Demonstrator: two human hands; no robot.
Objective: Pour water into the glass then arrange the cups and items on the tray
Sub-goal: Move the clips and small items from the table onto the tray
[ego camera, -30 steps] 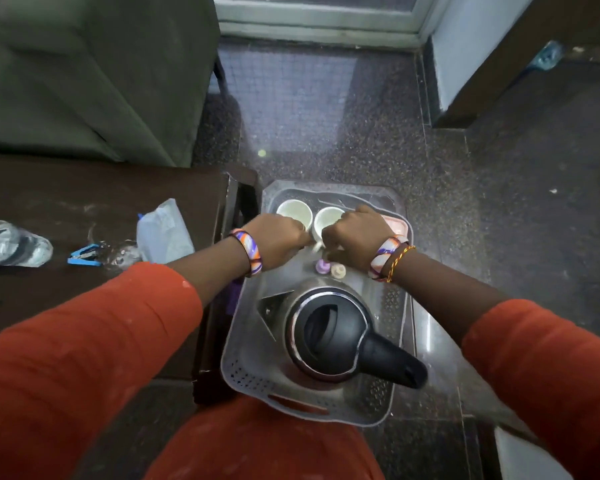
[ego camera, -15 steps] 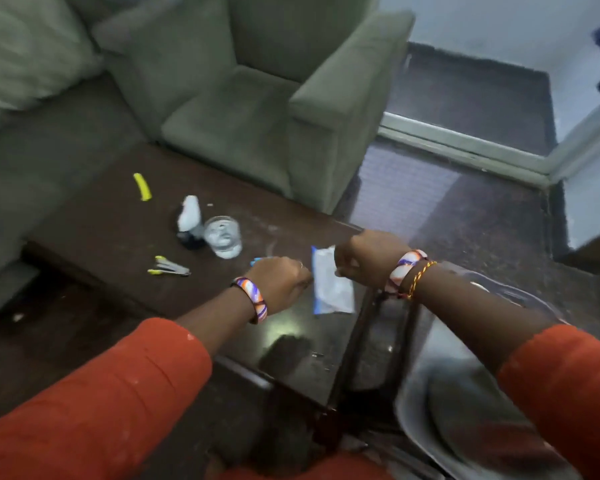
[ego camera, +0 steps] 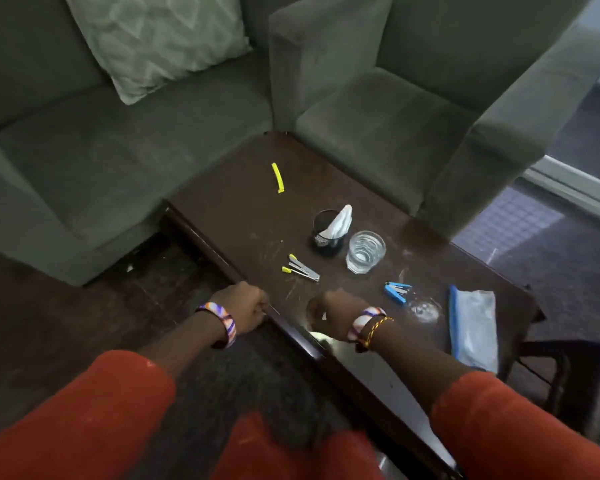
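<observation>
My sleeves [ego camera: 84, 420] are plain rust-orange. On my left wrist I wear a bracelet [ego camera: 222, 322] striped in purple, orange and white; on my right wrist is a similar striped band [ego camera: 362, 320], with a thin yellow-and-dark cord [ego camera: 378, 327] beside it. The table [ego camera: 243, 216] is dark brown. At 12 o'clock on it lies a yellow clip [ego camera: 278, 177]. In the middle stands a black mesh holder [ego camera: 326, 233] with white tissue [ego camera: 338, 221], and at 3 o'clock from it a clear glass [ego camera: 365, 251]. The stapler [ego camera: 300, 269] is silver with yellow ends, another stapler [ego camera: 397, 292] is blue. The pouch [ego camera: 473, 329] is pale with a blue edge. The sofa [ego camera: 84, 161] is grey-green; its cushion [ego camera: 156, 39] is lighter green with a geometric pattern.
</observation>
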